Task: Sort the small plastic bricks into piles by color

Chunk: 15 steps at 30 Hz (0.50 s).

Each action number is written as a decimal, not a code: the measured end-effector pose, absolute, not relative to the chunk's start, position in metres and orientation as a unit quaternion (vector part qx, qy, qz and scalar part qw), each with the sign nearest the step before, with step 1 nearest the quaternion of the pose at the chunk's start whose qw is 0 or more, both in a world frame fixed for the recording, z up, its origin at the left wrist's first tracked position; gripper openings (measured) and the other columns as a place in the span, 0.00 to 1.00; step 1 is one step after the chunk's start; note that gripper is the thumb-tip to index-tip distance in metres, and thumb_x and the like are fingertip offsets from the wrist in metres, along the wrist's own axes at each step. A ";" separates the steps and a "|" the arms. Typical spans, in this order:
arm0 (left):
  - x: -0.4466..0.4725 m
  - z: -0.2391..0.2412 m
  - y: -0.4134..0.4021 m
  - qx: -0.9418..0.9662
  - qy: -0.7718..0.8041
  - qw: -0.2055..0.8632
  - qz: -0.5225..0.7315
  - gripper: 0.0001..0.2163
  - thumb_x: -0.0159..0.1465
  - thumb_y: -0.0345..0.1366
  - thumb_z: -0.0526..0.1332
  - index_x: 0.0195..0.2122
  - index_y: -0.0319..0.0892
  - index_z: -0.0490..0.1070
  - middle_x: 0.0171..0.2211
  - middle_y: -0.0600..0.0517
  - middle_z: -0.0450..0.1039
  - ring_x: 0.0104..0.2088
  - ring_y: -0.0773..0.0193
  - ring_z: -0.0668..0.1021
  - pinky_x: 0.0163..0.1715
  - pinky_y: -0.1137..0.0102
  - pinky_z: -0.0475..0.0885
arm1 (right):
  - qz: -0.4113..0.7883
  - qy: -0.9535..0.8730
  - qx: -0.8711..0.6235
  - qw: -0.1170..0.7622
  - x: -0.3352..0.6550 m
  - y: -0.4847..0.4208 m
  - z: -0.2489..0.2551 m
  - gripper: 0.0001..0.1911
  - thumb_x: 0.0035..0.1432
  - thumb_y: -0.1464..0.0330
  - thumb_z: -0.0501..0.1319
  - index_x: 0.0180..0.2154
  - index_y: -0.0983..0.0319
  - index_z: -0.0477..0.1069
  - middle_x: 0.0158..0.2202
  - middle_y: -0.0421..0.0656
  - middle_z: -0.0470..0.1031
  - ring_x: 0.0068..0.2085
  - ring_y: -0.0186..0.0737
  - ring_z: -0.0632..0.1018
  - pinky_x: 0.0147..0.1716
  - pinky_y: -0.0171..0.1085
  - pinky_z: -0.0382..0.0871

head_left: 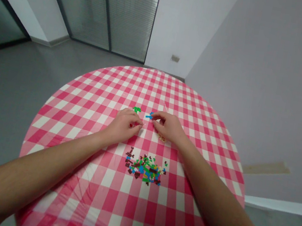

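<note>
My left hand (127, 125) rests over the table with thumb and forefinger pinched together. Whatever sits between those fingertips is too small to make out. Opposite it, my right hand (168, 126) has its bent forefinger and thumb at a few small blue plastic pieces (149, 116), the forefinger tip touching them. Just beyond my left hand lies a little group of green pieces (136, 109). Tan pieces (161, 138) show partly under my right hand. Closer to me, a loose heap of mixed small pieces (145, 168) in brown, green, blue and yellow spreads between my forearms.
A red and white checked cloth (107, 93) covers the round table, wrinkled at the near left. Behind it stand a glass partition (128, 11) and a white wall with a socket (175, 58). Another wall (274, 92) runs close along the right.
</note>
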<state>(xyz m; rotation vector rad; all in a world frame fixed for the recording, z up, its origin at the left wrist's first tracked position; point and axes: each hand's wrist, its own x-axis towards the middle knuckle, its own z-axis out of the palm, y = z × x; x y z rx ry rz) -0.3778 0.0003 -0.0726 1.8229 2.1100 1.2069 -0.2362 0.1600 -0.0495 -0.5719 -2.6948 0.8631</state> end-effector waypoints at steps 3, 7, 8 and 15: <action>-0.377 -0.072 0.000 0.601 0.692 0.047 0.397 0.05 0.61 0.32 0.61 0.31 0.46 0.77 0.33 0.52 0.76 0.39 0.57 0.75 0.46 0.57 0.67 | 0.325 -0.931 -0.153 0.058 -0.222 0.154 -0.034 0.13 0.55 0.72 0.61 0.42 0.59 0.79 0.38 0.44 0.81 0.35 0.39 0.77 0.36 0.38 0.69; -0.377 -0.074 0.000 0.601 0.692 0.047 0.396 0.05 0.61 0.32 0.61 0.31 0.46 0.76 0.33 0.52 0.76 0.38 0.57 0.75 0.45 0.58 0.67 | 0.320 -0.940 -0.073 -0.092 -0.199 0.145 -0.020 0.09 0.54 0.72 0.62 0.37 0.60 0.80 0.35 0.43 0.82 0.33 0.37 0.78 0.33 0.36 0.68; -0.377 -0.074 0.001 0.601 0.692 0.047 0.397 0.05 0.61 0.32 0.61 0.31 0.46 0.77 0.33 0.52 0.76 0.38 0.58 0.75 0.45 0.58 0.67 | 0.319 -0.939 -0.063 -0.110 -0.194 0.142 -0.019 0.09 0.55 0.72 0.62 0.37 0.60 0.81 0.35 0.43 0.82 0.33 0.37 0.78 0.33 0.35 0.68; -0.376 -0.075 0.002 0.599 0.692 0.050 0.399 0.05 0.61 0.33 0.61 0.31 0.46 0.77 0.33 0.51 0.77 0.39 0.57 0.75 0.46 0.58 0.67 | 0.310 -0.944 -0.023 -0.107 -0.179 0.136 -0.031 0.11 0.55 0.75 0.59 0.33 0.60 0.80 0.32 0.42 0.81 0.32 0.35 0.76 0.33 0.35 0.66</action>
